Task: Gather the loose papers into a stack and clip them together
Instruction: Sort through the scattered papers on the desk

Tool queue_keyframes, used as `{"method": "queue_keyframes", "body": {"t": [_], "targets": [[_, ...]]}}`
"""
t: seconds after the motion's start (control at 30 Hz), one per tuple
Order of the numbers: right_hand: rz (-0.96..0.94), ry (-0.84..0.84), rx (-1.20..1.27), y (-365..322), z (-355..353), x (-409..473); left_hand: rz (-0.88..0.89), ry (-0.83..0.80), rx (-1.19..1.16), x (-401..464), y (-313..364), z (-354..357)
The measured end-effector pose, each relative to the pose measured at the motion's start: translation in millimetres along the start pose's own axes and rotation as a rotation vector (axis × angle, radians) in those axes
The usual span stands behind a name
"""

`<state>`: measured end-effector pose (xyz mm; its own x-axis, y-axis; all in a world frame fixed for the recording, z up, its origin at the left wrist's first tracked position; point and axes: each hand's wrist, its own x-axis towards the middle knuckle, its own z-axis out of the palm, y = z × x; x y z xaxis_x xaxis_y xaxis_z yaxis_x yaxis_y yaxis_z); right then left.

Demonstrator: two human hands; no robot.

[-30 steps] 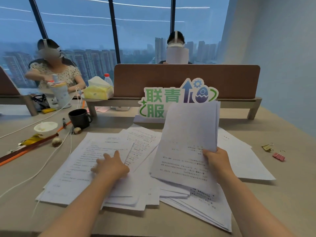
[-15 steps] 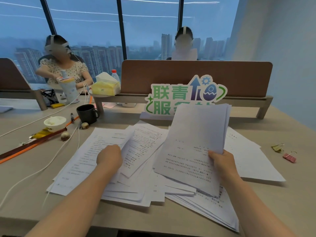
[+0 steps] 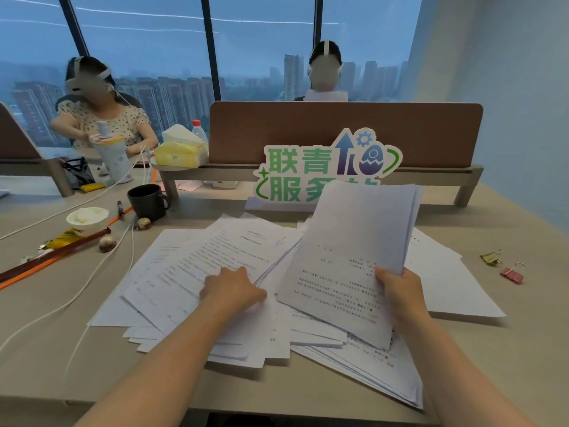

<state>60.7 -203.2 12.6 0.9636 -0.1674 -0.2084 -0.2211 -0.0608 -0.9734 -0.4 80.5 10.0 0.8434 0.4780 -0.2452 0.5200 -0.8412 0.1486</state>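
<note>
The left hand point(image 3: 232, 289) pinched a few loose papers point(image 3: 197, 266) on the bench point(image 3: 508, 349); the right hand point(image 3: 400, 291) gripped the gathered stack point(image 3: 348, 257), tilted upward. Sheets should probably be squared before joining. The binder clips point(image 3: 502, 266) lay beyond the right hand.

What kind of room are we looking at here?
Most likely a shared office high up in a city building: desks with a brown divider panel, tall windows looking onto tower blocks, printed papers spread on the desk, and binder clips.
</note>
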Motion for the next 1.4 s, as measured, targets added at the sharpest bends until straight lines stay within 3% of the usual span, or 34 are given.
{"method": "queue_keyframes", "body": {"t": [0.2,0.4,0.6,0.77,1.03,1.4], "targets": [[0.005,-0.015,0.0,1,0,-1,0.11,-0.042,0.141,2,5,-10],[0.013,-0.037,-0.007,3,1,-3,0.142,0.093,0.245,5,-2,-7],[0.021,-0.064,-0.01,1,1,-4,0.013,0.23,0.027,6,-7,-26],[0.03,-0.093,-0.006,1,10,-4,0.05,0.308,-0.186,-4,14,-39],[0.052,-0.192,0.086,3,29,-15,0.263,0.196,-0.355,-42,78,-29],[0.009,-0.29,0.01,-4,36,-26,0.454,0.092,-0.306,-69,129,15]]}}
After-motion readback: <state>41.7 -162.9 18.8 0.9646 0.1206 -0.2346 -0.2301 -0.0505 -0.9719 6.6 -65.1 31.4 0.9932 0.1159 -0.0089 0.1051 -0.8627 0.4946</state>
